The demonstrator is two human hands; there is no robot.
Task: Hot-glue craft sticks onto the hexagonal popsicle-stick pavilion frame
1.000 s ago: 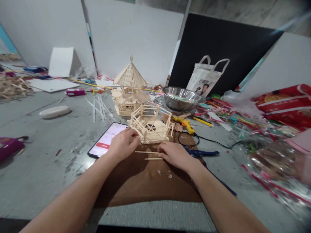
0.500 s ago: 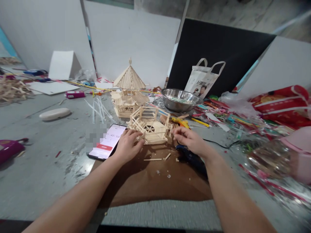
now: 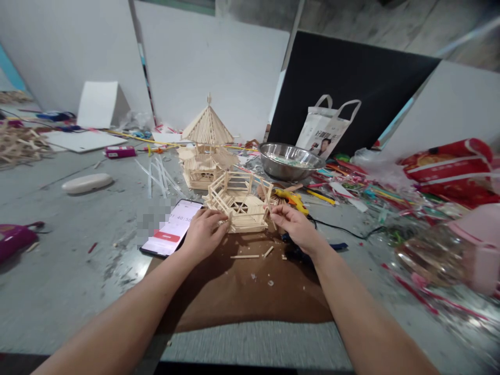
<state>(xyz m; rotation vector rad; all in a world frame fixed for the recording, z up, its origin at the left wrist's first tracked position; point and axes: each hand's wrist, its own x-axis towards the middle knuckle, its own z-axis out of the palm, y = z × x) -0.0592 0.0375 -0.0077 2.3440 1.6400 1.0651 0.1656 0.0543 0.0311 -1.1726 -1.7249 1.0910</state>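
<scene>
A small hexagonal railing frame of wooden sticks (image 3: 239, 204) stands at the far edge of a brown mat (image 3: 242, 291). My left hand (image 3: 205, 233) grips the frame's near left corner, fingers curled on it. My right hand (image 3: 294, 223) pinches a thin wooden stick (image 3: 267, 204) and holds it against the frame's right side. Two loose sticks (image 3: 250, 255) lie on the mat just in front of both hands. A finished stick pavilion with a pointed roof (image 3: 206, 147) stands behind the frame.
A phone with a lit screen (image 3: 172, 227) lies left of my left hand. A yellow glue gun (image 3: 292, 199) with a black cord, a steel bowl (image 3: 291, 160), a white tote bag (image 3: 326, 127) and coloured wrappers crowd the right. A white oval case (image 3: 88, 183) lies far left.
My right hand left the mat, rose to the frame's right side and now pinches a stick against it. One loose stick shifted on the mat. My left hand stayed on the frame.
</scene>
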